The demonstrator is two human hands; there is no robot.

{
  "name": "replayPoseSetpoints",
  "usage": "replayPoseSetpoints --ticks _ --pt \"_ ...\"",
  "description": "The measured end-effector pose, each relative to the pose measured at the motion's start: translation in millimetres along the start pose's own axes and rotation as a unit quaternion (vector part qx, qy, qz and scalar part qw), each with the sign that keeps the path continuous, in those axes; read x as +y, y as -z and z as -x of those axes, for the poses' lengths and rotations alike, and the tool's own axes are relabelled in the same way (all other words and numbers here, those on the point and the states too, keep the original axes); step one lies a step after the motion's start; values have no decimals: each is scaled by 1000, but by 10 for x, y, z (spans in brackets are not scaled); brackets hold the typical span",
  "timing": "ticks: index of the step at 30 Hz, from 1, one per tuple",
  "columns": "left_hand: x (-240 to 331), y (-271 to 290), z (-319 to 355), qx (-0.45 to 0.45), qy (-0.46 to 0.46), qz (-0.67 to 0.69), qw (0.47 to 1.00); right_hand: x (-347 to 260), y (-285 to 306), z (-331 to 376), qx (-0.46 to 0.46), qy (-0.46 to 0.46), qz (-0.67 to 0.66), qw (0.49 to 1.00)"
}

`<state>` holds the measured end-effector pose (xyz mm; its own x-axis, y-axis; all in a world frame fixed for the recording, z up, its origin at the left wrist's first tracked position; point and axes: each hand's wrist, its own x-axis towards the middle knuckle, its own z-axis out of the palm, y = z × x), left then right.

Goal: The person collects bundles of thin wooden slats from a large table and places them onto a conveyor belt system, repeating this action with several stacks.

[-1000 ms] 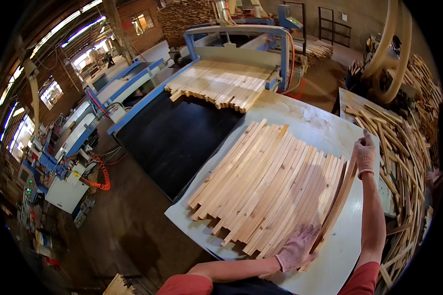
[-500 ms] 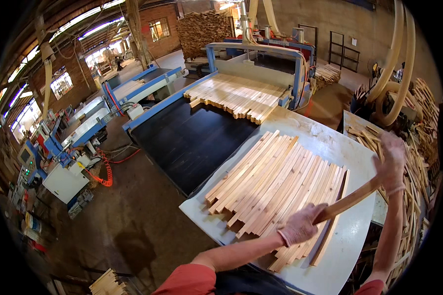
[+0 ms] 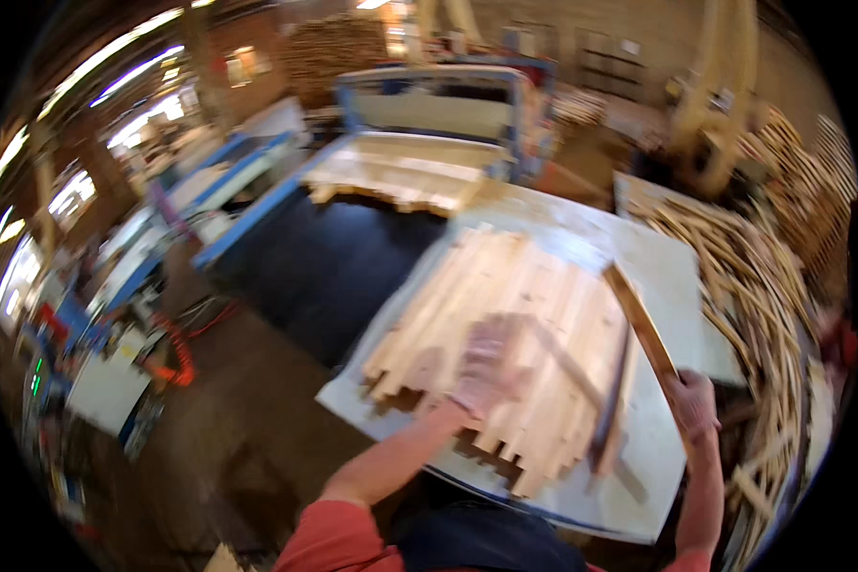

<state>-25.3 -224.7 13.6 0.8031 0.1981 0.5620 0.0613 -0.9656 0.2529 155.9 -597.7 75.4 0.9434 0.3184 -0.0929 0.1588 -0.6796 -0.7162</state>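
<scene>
My right hand [image 3: 693, 405] is closed round the lower part of a wooden strip [image 3: 643, 319], which tilts up and away over the table's right side. Over a row of pale wooden strips [image 3: 510, 315] hovers or rests my left hand [image 3: 489, 367], smeared by motion; its fingers look stretched out and nothing shows in them. Whether it touches the wood I cannot tell. The row lies side by side on a light-coloured table [image 3: 534, 210], its near ends uneven. A darker strip [image 3: 612, 405] stands at the row's right edge.
Left of the table runs a black conveyor belt [image 3: 319, 253], with more strips [image 3: 400, 172] across its far end at a blue-framed machine [image 3: 348, 110]. A heap of loose wood strips [image 3: 744, 276] crowds the right side. An orange coiled hose [image 3: 176, 353] hangs at far left.
My left hand has let go of the strip and moved left over the row. My right hand has come down and nearer, still holding the strip, which now points away. The view has shifted.
</scene>
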Motion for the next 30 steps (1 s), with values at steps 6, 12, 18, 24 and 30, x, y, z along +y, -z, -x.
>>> replayPoseSetpoints --ticks 6,12,18,24,30 --pt "-1015 82 423 -30 137 -47 989 778 -511 -258 79 -104 45 990" --pt "-1752 154 515 -96 355 -173 914 555 -1253 -374 28 -75 -25 996" --pt "-2074 -22 457 -125 334 -112 928 184 -1382 -376 7 -78 82 994" --pt "-2036 -177 510 -114 334 -248 902 104 -1430 -317 45 -70 73 994" --pt "-1802 32 355 -161 349 -275 881 158 -1521 -314 85 -24 19 996"
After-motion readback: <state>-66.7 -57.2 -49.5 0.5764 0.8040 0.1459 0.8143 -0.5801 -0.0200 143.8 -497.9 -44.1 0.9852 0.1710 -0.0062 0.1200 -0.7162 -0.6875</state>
